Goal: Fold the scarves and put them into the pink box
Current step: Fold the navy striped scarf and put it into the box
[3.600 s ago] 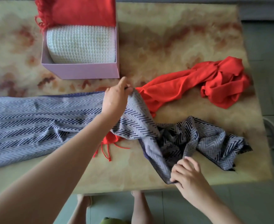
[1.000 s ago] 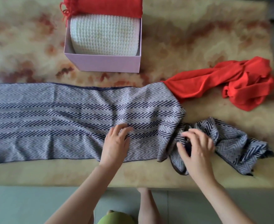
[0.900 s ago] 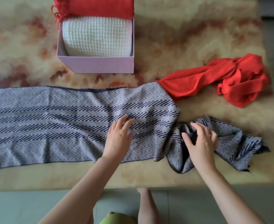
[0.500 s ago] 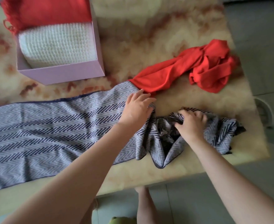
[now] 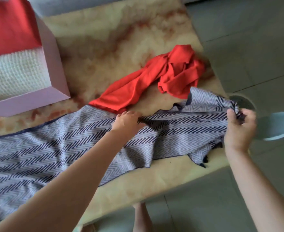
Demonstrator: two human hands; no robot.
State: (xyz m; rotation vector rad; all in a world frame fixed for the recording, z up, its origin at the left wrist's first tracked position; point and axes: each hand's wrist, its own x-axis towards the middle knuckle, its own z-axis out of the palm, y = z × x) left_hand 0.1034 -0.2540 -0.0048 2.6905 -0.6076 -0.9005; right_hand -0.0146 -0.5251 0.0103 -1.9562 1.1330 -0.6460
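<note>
A long grey scarf with a dark zigzag pattern [image 5: 54, 148] lies stretched across the table from the left edge to the right. My left hand [image 5: 126, 122] presses on its far edge near the middle, fingers bent over the cloth. My right hand [image 5: 240, 128] grips the scarf's right end, lifted at the table's right edge. A crumpled red scarf [image 5: 163, 76] lies behind it, partly under the grey one. The pink box [image 5: 54, 52] stands at the far left and holds a folded white knitted scarf [image 5: 15, 74] and a folded red one [image 5: 9, 25].
The marbled beige table [image 5: 112, 39] ends just right of my right hand and near my body. Beyond it is grey tiled floor [image 5: 255, 47], with a pale round object [image 5: 275, 126] under my right hand. My feet show below the table edge.
My right hand has taken hold of the bunched right end and pulled it out to the right, straightening that part. My left hand has moved up to the scarf's far edge. The view swung right.
</note>
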